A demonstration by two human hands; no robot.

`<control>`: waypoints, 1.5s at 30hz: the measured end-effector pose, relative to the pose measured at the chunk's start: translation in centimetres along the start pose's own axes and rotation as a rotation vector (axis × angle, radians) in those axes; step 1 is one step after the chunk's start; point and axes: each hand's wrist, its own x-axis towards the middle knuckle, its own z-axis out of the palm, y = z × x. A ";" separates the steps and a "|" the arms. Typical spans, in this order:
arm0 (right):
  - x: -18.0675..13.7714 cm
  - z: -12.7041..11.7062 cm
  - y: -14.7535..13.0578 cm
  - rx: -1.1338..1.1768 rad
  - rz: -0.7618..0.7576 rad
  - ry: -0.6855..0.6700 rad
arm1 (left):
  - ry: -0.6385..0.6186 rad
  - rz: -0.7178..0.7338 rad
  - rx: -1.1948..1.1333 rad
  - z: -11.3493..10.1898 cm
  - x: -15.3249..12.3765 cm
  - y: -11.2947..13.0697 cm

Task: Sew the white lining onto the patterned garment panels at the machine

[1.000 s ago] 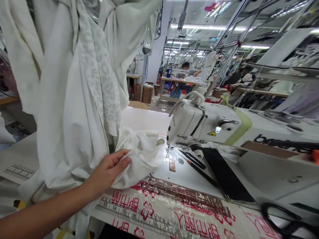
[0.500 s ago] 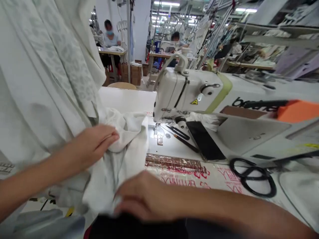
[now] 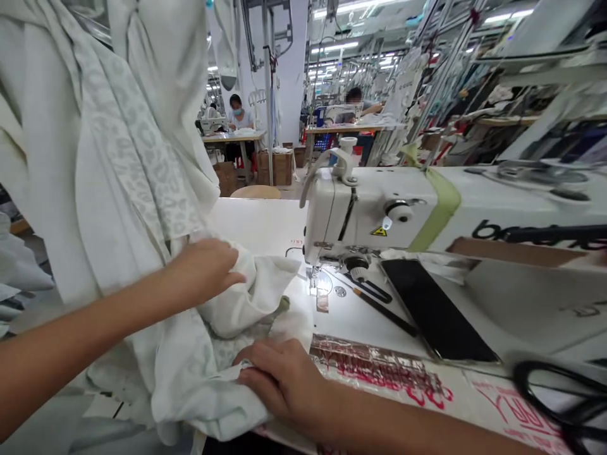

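A bundle of white fabric [image 3: 246,303] lies heaped on the sewing table, left of the needle of a white sewing machine [image 3: 374,208]. My left hand [image 3: 203,268] rests on top of the heap, fingers curled into the cloth. My right hand [image 3: 279,376] presses down on the fabric's near edge at the table front, fingers closed on a fold. More white and patterned cloth [image 3: 109,158] hangs from above on the left and drapes down to the heap.
A black phone [image 3: 436,309] and a dark pen [image 3: 384,311] lie on the machine bed. Black scissors [image 3: 559,398] sit at the far right. A ruler strip with red print [image 3: 379,370] runs along the table front. Other people work at tables behind.
My right hand has come into view and settled on the fabric's near edge. My left hand shifted up onto the heap. The view swung left and back.
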 end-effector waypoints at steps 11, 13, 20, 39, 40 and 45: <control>2.3 -2.7 -2.3 0.097 0.042 0.261 | 0.107 -0.010 -0.602 0.3 -2.8 2.1; 2.7 -3.2 -2.1 0.123 0.113 0.304 | 0.113 -0.066 -0.883 -0.1 -4.3 2.7; 2.3 -3.1 -3.2 0.004 0.067 0.236 | 0.170 -0.164 -1.009 1.1 -5.4 3.6; 2.6 -3.2 -2.5 0.013 0.236 0.261 | 0.247 -0.382 -1.463 4.6 -7.6 5.6; 2.6 -3.2 -2.5 0.017 0.242 0.259 | 0.251 -0.376 -1.424 4.5 -7.7 5.6; 2.7 -3.2 -2.4 0.028 0.273 0.256 | 0.273 -0.349 -1.302 4.6 -7.8 5.7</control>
